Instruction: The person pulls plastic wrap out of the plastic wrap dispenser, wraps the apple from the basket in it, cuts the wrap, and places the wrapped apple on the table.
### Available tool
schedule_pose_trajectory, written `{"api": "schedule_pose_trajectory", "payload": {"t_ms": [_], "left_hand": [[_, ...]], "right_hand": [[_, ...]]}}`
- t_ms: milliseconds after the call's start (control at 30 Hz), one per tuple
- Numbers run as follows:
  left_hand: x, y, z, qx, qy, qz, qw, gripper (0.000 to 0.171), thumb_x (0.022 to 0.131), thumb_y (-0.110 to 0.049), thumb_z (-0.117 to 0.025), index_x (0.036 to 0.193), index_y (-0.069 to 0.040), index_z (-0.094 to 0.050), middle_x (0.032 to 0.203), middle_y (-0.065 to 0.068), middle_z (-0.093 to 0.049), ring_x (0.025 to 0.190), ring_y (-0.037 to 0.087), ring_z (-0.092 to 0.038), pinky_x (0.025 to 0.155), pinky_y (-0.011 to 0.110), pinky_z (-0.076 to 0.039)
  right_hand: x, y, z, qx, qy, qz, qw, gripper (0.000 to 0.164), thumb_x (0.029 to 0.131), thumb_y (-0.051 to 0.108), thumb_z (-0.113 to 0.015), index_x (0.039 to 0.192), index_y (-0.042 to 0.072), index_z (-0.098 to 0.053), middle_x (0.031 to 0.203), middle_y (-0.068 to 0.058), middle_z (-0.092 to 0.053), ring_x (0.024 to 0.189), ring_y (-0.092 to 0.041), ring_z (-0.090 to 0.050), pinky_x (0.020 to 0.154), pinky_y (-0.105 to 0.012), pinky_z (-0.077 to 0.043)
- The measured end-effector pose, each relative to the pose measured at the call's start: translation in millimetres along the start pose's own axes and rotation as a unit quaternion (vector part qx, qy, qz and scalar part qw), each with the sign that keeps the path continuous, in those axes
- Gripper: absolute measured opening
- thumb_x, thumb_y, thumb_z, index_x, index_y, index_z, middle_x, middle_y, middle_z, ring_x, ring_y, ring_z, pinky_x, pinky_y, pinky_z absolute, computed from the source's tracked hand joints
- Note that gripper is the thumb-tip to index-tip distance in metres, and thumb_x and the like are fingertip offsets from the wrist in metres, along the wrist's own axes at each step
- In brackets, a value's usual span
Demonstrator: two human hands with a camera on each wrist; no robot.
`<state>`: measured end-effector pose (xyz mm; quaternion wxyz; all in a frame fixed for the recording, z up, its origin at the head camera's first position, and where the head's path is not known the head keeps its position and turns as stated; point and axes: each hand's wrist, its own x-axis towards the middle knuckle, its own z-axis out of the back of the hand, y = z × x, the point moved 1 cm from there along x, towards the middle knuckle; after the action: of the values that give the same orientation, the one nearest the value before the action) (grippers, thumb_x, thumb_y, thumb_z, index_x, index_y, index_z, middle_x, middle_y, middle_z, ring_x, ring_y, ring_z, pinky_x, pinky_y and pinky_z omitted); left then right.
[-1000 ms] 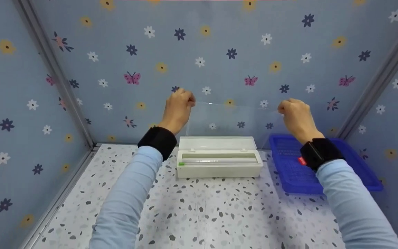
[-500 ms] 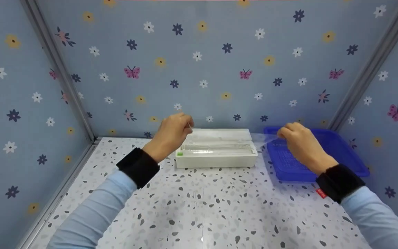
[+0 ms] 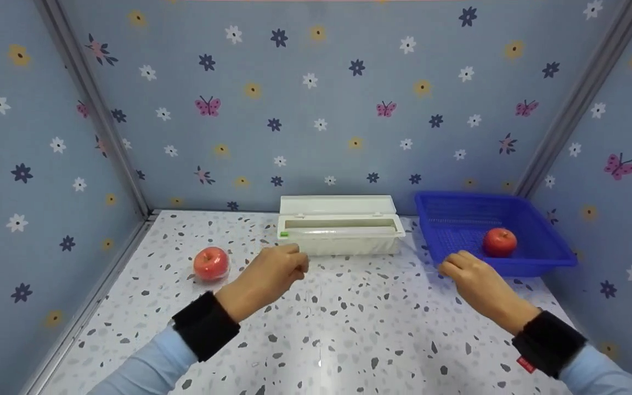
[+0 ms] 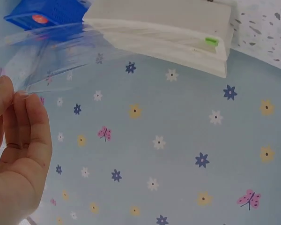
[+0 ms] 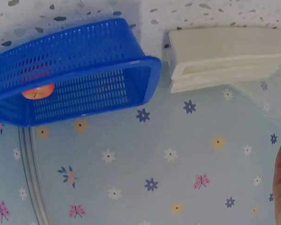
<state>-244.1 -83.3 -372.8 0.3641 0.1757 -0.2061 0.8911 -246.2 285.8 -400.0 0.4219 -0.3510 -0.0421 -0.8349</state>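
Note:
A thin transparent sheet of cling film point(image 4: 70, 61) stretches from my left hand point(image 3: 265, 274), which pinches its edge between thumb and fingers. My right hand point(image 3: 478, 282), fingers curled, pinches the sheet's other side in front of the blue basket. The film is barely visible in the head view. Behind it, against the back wall, stands a white cling film dispenser box point(image 3: 343, 244) with its lid up and the roll point(image 3: 343, 231) showing inside. Left of my left hand, a red apple point(image 3: 211, 264) with a shiny, film-like covering sits on the table.
At the back right is the blue basket point(image 3: 475, 196), holding another red apple point(image 3: 500, 242). The speckled white table point(image 3: 321, 329) is bounded by a flowered back wall point(image 3: 321, 109) and side walls with metal corner posts.
Both hands have come down from in front of the wall and back over the table, drawing the film with them. The two apples, earlier hidden behind my arms and hands, now show.

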Motion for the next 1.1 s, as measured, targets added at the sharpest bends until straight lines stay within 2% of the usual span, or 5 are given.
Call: {"api": "schedule_pose_trajectory", "payload": {"t_ms": [233, 333, 567, 733, 1100], "left_hand": [[-41.3, 4.8, -46.1, 0.034, 0.007, -0.059, 0.9977, 0.008, 0.074, -0.007, -0.069, 0.078, -0.012, -0.065, 0.072, -0.003, -0.056, 0.068, 0.011, -0.058, 0.063, 0.017, -0.049], [-59.7, 7.5, -67.6, 0.040, 0.016, -0.065, 0.9970, 0.008, 0.073, -0.007, -0.070, 0.077, -0.012, -0.065, 0.071, -0.003, -0.055, 0.067, 0.010, -0.056, 0.061, 0.015, -0.048], [-90.2, 11.2, -108.5, 0.029, 0.047, -0.058, 0.9968, 0.011, 0.073, -0.008, -0.071, 0.077, -0.013, -0.063, 0.072, -0.004, -0.053, 0.066, 0.009, -0.054, 0.060, 0.018, -0.045], [-104.4, 19.6, -128.2, 0.033, 0.055, -0.053, 0.9966, 0.011, 0.071, -0.009, -0.072, 0.076, -0.013, -0.063, 0.070, -0.004, -0.052, 0.064, 0.010, -0.053, 0.058, 0.020, -0.044], [-109.0, 33.8, -149.2, 0.047, 0.108, -0.010, 0.9930, 0.009, 0.071, -0.011, -0.072, 0.077, -0.014, -0.066, 0.071, -0.004, -0.055, 0.063, 0.009, -0.052, 0.056, 0.017, -0.043]], "right_hand": [[-41.5, 28.0, -27.9, 0.047, 0.015, 0.004, 0.999, 0.027, 0.059, -0.015, -0.061, 0.075, 0.007, -0.062, 0.073, 0.000, -0.058, 0.067, -0.013, -0.053, 0.059, -0.018, -0.047], [-57.2, 40.4, -40.2, 0.058, 0.040, 0.002, 0.997, 0.028, 0.058, -0.015, -0.063, 0.075, 0.008, -0.061, 0.073, 0.001, -0.058, 0.067, -0.011, -0.053, 0.059, -0.017, -0.046], [-79.6, 57.8, -66.0, 0.043, 0.151, -0.023, 0.987, 0.025, 0.062, -0.010, -0.068, 0.076, 0.008, -0.060, 0.072, 0.000, -0.055, 0.065, -0.012, -0.049, 0.055, -0.021, -0.046], [-85.2, 67.3, -84.6, 0.032, 0.201, -0.032, 0.978, 0.021, 0.066, -0.009, -0.068, 0.080, 0.005, -0.062, 0.074, -0.002, -0.057, 0.066, -0.014, -0.050, 0.055, -0.020, -0.047], [-95.3, 79.4, -109.4, 0.022, 0.210, -0.025, 0.977, 0.014, 0.069, -0.004, -0.067, 0.079, 0.005, -0.061, 0.075, -0.003, -0.058, 0.067, -0.015, -0.051, 0.055, -0.021, -0.048]]}}
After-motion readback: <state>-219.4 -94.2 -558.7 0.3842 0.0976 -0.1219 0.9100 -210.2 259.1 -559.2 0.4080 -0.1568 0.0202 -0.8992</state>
